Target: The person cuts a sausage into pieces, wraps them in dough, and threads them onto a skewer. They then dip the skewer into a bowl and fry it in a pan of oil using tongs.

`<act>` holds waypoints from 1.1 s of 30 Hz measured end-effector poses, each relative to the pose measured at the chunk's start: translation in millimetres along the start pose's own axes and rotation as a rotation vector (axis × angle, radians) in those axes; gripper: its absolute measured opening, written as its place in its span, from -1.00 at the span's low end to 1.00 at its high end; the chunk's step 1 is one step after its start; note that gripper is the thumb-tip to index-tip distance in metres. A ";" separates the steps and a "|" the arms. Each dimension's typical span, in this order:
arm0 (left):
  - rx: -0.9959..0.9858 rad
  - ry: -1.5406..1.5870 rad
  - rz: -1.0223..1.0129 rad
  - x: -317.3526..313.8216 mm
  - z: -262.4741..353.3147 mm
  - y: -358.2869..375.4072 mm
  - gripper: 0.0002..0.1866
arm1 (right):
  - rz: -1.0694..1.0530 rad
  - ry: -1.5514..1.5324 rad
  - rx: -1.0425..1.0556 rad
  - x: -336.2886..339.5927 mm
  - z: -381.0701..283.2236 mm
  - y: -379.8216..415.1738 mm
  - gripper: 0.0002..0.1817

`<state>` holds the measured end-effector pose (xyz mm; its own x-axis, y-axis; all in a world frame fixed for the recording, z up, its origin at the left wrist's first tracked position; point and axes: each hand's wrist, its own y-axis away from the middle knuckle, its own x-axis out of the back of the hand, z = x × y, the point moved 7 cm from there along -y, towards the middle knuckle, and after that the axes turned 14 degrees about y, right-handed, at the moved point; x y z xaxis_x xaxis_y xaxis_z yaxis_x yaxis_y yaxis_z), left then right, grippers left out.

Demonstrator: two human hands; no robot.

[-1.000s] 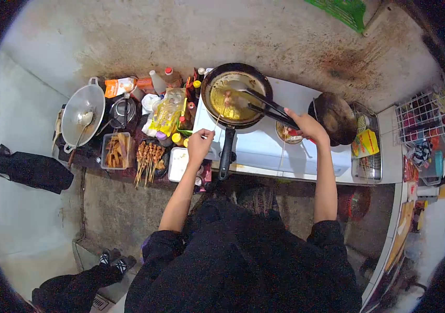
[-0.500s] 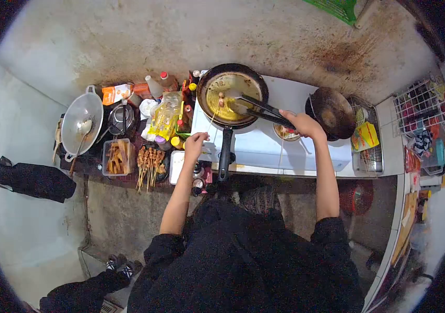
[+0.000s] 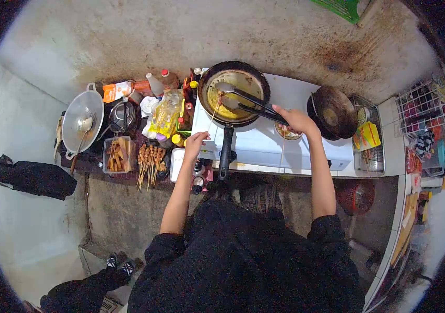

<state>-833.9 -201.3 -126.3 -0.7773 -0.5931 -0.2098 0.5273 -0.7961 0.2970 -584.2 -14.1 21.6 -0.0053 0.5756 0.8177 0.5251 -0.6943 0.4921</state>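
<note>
My right hand (image 3: 296,121) is closed round the black handles of a pair of tongs (image 3: 254,103). Their metal ends reach into a dark frying pan (image 3: 258,81) and meet at the meat end of a skewer (image 3: 215,110). Yellow liquid (image 3: 227,113) lies pooled toward the near side of the pan. The skewer's bare stick slants over the near rim toward my left hand (image 3: 197,141). That hand hovers beside the stove's left edge, fingers loosely apart, and the stick appears clear of the fingertips. The pan's black handle (image 3: 225,151) points toward me.
Left of the white stove (image 3: 295,151) are skewered meat (image 3: 151,159), a plastic box of brown pieces (image 3: 118,166), bottles (image 3: 153,83) and a large metal wok (image 3: 91,96). A dark wok (image 3: 332,112) and small bowl (image 3: 288,131) sit to the right. A person's feet (image 3: 121,265) show lower left.
The tongs have moved left and closed in on the skewer's meat end. My left hand seems to have let go of the stick. My right hand has shifted slightly left.
</note>
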 end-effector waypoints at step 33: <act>-0.364 -0.345 0.126 -12.2 28.4 12.6 -0.77 | 0.180 -0.169 0.013 18.8 28.8 22.9 -0.22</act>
<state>-827.5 -200.7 -93.6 -0.7357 -0.6619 0.1440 0.6617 -0.7477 -0.0563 -547.7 -6.7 39.6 0.2308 0.5079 0.8299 0.5158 -0.7871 0.3382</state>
